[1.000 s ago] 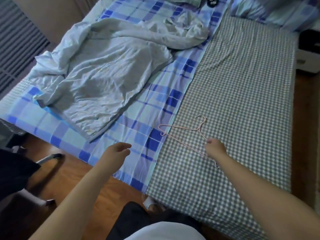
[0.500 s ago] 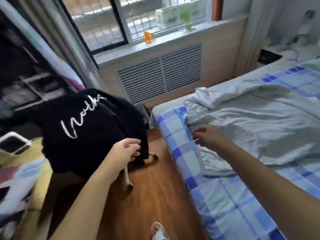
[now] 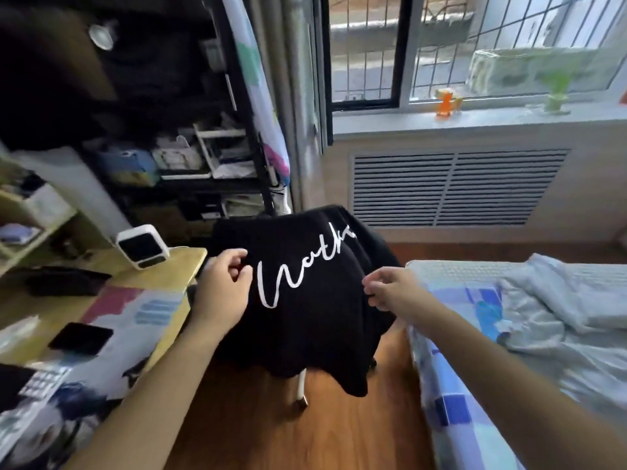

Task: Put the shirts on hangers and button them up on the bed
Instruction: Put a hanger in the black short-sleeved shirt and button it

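A black shirt [image 3: 305, 327] with white script lettering hangs draped over a chair between the desk and the bed. My left hand [image 3: 222, 288] is on its left side, thumb and fingers curled and pinching the fabric beside the lettering. At the shirt's right edge, my right hand [image 3: 390, 290] pinches the cloth with curled fingers. A crumpled pale grey shirt [image 3: 573, 320] lies on the blue checked bed [image 3: 451, 412] at the right. No hanger is in view.
A yellow desk [image 3: 176, 266] at the left carries a small white device [image 3: 142, 245] and a black phone [image 3: 79, 338]. Dark shelves stand behind it. A white chair leg [image 3: 300, 388] shows under the shirt on the wooden floor. A window sill and vent grille lie beyond.
My view swung left from the bed to the chair. My right hand left the pink hanger on the bed, and both hands moved to the black shirt and took hold of it.
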